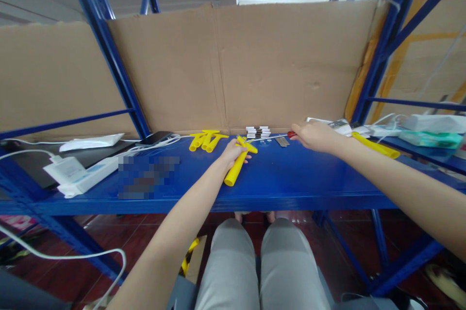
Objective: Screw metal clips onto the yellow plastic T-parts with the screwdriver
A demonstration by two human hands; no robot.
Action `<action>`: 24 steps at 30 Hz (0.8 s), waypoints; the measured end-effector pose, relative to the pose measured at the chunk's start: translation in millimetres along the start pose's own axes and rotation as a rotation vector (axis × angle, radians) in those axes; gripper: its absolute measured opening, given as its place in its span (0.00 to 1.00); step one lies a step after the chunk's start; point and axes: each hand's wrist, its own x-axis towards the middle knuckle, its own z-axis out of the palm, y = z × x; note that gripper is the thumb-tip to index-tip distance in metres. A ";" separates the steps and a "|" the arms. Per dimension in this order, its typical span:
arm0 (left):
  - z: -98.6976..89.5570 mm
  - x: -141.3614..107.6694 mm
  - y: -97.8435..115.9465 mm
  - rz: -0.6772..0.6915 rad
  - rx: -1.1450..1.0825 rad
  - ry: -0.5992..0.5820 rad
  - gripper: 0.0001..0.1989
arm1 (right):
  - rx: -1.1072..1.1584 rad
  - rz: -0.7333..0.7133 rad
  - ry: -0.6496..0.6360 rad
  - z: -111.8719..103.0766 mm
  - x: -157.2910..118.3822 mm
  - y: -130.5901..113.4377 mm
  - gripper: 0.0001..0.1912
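My left hand (229, 154) is closed around a yellow T-shaped plastic handle (235, 171), whose wide tube end tilts down toward the front edge of the blue table (302, 179). My right hand (308, 135) grips a screwdriver (268, 137) by its red grip. Its thin metal shaft points left and its tip is at the crosspiece of the yellow handle; whether it touches a screw there is too small to tell. Several more yellow T-shaped handles (208, 141) lie grouped behind my left hand. Small flat metal pieces (281, 141) rest between my hands, beside tiny clear bits.
A stack of white-and-dark small packs (258, 131) stands against the cardboard panel (291, 67). To the left are a white power strip (91, 174), cables and a dark phone (156, 138). A long yellow tube (376, 146) lies at right. Blue shelf posts (109, 52) flank the table.
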 end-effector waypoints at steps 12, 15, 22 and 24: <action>0.7 1.1 -1.3 0.030 0.023 0.010 0.15 | -0.141 -0.165 0.143 -25.3 1.1 -6.8 0.08; 1.3 -1.2 0.5 0.022 0.026 0.018 0.14 | -0.147 -0.165 0.131 -27.3 2.6 -9.0 0.09; 3.5 -8.1 6.5 0.074 0.068 0.087 0.12 | -0.087 -0.063 0.028 -22.9 3.9 -6.7 0.10; 1.9 -8.2 7.7 0.110 0.089 0.111 0.12 | -0.046 -0.005 -0.005 -20.1 4.3 -5.7 0.12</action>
